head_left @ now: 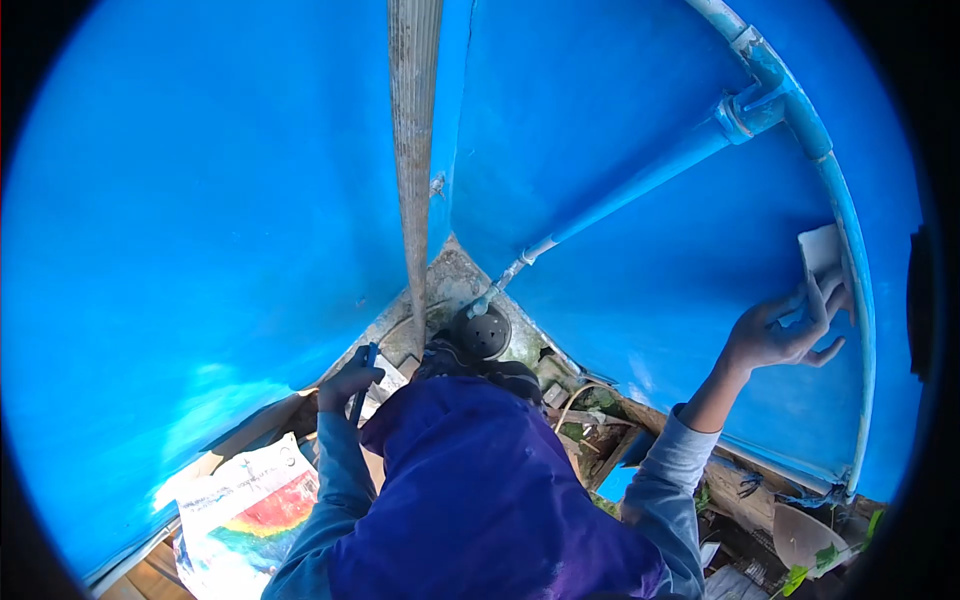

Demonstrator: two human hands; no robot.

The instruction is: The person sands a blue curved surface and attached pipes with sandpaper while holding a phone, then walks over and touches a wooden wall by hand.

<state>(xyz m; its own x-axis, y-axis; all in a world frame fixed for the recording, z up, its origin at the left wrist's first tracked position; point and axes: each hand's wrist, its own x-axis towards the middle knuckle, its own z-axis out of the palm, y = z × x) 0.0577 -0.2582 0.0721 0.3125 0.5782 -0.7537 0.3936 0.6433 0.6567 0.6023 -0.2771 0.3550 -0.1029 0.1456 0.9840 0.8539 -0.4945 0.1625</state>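
no lettering legible, dark markings across the white part of the colourful sheet, too small to read

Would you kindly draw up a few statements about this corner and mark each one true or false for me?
1. The right hand has its fingers on a pale flat piece near the curved pipe. True.
2. The left hand is empty. False: it holds a slim blue object.
3. The ridged pole is bright red. False: it is a weathered grey-brown.
4. A round cover with holes is on the floor near the person's feet. True.
5. The printed sheet lies to the person's right. False: it lies to the left.
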